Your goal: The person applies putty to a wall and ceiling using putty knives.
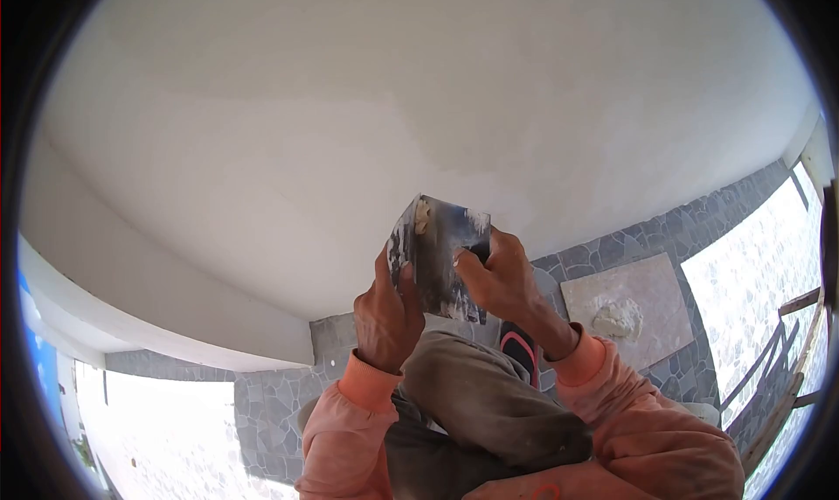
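Note:
In front of the wall, my left hand (388,312) and my right hand (502,277) hold dark, flat putty scrapers (434,268) smeared with white paste. A narrow left face (401,236) and a broader right face meet along an upright ridge; I cannot tell whether these are two blades or one bent piece. My left fingers close around the left side, thumb laid along it. On the right face my right thumb presses flat, the other fingers hidden behind. A beige lump sticks near the top of the ridge.
A pale wall (288,159) with a darker damp-looking patch fills the view ahead. On the grey stone-patterned floor (271,417), a board (655,303) bears a heap of white paste (617,318). Wooden poles (773,421) stand at the right. A dark, pink-edged sandal (519,347) shows below my right hand.

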`<state>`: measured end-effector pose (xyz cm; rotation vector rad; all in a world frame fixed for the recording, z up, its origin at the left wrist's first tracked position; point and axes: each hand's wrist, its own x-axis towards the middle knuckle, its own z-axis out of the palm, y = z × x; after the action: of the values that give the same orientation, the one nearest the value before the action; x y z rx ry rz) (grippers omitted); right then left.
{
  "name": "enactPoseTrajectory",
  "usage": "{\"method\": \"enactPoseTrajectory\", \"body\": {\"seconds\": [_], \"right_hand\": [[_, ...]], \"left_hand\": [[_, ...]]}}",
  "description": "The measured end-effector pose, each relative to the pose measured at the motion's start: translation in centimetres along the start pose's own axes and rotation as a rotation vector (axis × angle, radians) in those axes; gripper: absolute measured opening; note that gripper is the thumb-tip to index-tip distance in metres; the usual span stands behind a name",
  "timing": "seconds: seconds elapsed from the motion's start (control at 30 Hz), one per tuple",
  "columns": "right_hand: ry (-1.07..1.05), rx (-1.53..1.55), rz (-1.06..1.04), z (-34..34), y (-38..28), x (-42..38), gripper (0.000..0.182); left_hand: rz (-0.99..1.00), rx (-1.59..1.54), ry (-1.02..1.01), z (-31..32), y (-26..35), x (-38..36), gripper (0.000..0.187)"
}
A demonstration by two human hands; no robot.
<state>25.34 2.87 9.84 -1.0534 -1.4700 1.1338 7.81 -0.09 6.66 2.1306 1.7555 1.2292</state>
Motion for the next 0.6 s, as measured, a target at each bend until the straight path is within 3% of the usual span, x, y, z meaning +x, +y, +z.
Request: {"method": "enactPoseTrajectory", "body": {"seconds": [0.07,0.17,0.27,0.33,0.43,0.5,0.53,0.6], "right_hand": [[-0.026,0.005,0.002,0.0,0.3,-0.1,0.017],[-0.055,0.055,-0.005,0.2,0.2,-0.1,0.018],[-0.053,0.018,-0.098,0.4,1.0,0.0,0.018],[-0.055,-0.043,-0.177,0.2,1.9,0.1,0.019],[-0.068,-0.021,-0.118,0.0,3.9,0.0,0.02],[-0.073,0.107,0.052,-0.2,4.1,-0.4,0.018],[-0.076,0.17,0.139,-0.3,4.1,-0.6,0.018],[-0.048,0.159,0.134,-0.4,4.9,-1.3,0.017]], "left_hand": [[-0.114,0.013,-0.085,-0.4,0.9,0.0,0.041],[0.01,0.08,0.0,0.6,-0.8,-0.3,0.04],[-0.117,0.013,-0.088,0.0,0.1,-0.3,0.038],[-0.088,0.023,-0.109,-0.2,0.3,-0.2,0.037],[-0.054,0.027,-0.116,0.0,-0.3,-0.4,0.034],[-0.076,-0.022,-0.135,0.0,-0.1,-0.5,0.034],[0.012,-0.031,-0.052,0.5,-0.3,-0.4,0.03],[-0.057,-0.02,-0.175,0.5,-0.3,-0.5,0.032]]}}
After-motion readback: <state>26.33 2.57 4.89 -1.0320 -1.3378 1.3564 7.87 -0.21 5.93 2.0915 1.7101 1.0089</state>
